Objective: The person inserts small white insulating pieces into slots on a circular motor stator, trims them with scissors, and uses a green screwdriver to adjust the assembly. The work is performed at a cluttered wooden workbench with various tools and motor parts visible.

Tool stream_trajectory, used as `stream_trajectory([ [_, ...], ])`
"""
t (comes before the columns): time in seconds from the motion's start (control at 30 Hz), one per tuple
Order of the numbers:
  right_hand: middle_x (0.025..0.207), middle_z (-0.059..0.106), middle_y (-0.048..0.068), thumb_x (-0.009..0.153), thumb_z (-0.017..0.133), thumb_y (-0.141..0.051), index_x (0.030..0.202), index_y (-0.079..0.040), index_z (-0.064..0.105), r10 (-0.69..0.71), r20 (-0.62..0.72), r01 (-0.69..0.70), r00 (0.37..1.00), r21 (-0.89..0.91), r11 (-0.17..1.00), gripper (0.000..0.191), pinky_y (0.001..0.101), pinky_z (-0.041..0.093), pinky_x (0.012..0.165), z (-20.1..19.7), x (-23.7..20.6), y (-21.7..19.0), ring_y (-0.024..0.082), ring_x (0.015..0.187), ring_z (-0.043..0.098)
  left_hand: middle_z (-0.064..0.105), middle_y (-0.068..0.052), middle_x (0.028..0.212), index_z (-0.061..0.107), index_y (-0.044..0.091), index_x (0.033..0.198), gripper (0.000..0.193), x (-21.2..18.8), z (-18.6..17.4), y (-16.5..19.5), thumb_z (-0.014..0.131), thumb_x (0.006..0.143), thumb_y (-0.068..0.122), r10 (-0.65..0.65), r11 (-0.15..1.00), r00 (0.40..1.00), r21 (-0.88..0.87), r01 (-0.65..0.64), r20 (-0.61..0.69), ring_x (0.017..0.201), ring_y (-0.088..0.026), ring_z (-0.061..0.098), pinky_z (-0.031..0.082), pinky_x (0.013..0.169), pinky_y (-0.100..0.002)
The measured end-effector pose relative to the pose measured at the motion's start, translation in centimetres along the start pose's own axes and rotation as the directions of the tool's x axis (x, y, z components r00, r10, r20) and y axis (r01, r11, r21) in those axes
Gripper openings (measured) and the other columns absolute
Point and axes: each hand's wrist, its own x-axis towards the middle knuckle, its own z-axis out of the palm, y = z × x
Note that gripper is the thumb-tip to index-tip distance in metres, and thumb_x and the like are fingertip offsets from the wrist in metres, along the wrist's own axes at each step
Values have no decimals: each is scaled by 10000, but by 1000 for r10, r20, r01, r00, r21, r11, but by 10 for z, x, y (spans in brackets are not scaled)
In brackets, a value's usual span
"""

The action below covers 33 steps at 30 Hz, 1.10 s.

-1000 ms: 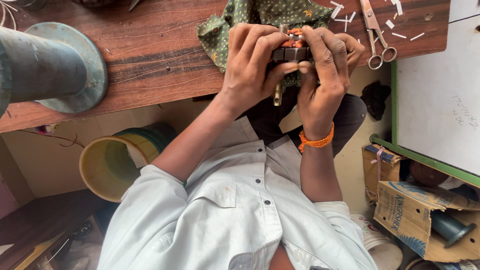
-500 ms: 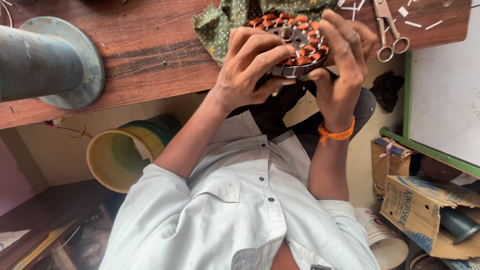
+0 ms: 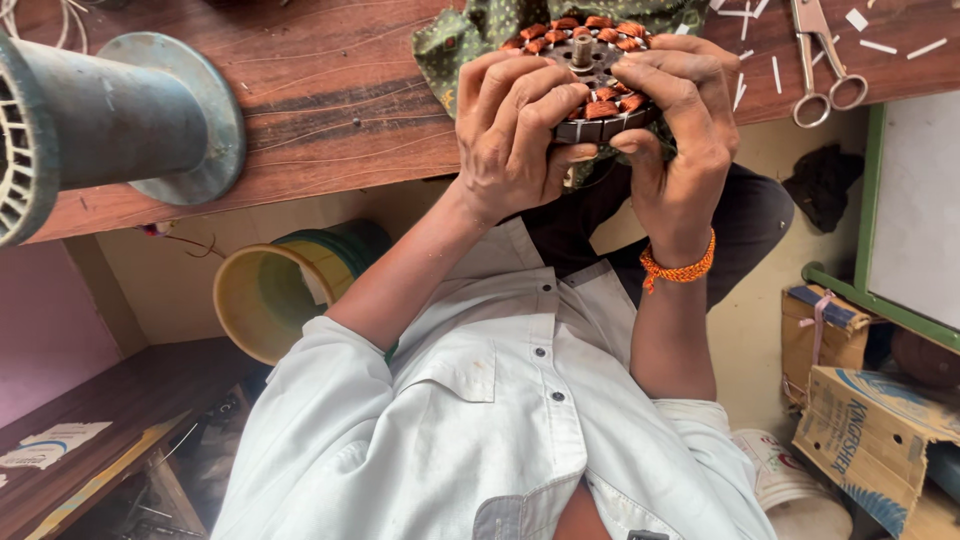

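Counter [image 3: 330, 110]: grey spool [image 3: 110, 120] lying at left, green cloth [image 3: 470, 40] at near edge. Wound stator [image 3: 598, 62] held over cloth, at counter edge. Change: a second ago you had it edge-on, mostly hidden; now turned, copper coils and centre shaft face you, so windings are open to view. Your left hand [image 3: 510, 130] and right hand [image 3: 680, 130] both clenched round its rim. Scissors [image 3: 825, 70] just right, untouched.

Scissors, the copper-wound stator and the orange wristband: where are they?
scissors [image 3: 807, 52], head view, near the pivot.
copper-wound stator [image 3: 582, 50], head view, on its centre shaft.
orange wristband [image 3: 680, 268], head view, on its braided cord.
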Motion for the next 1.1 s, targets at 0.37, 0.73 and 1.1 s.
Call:
stream_trajectory([
  [0.37,1125,660,114,1088,565,-580,1218,2,712,51,-164,-39,985,73,997,614,343,563,903,4,10,-5,232,1059,682,613,-91,1306,541,73,1384,474,24,-22,-21,759,1051,329,39,945,978,-327,31,204,1189,-300,561,443,1032,-427],
  [0.73,1164,719,118,1052,612,-596,1200,4,721,101,-164,-77,981,147,986,627,363,581,992,1,-8,1,261,1148,688,600,-48,1332,588,133,1419,400,24,-20,-11,679,1090,340,136,960,967,-269,-76,213,1204,-269,599,425,1041,-449],
  [1.1,1162,686,101,1029,591,-577,1196,-13,707,249,-125,-229,960,155,961,600,311,503,825,-6,0,2,185,952,643,631,-23,1142,659,164,1319,312,33,-10,22,688,1022,255,-146,972,986,-173,157,75,1034,-232,557,385,914,-407],
])
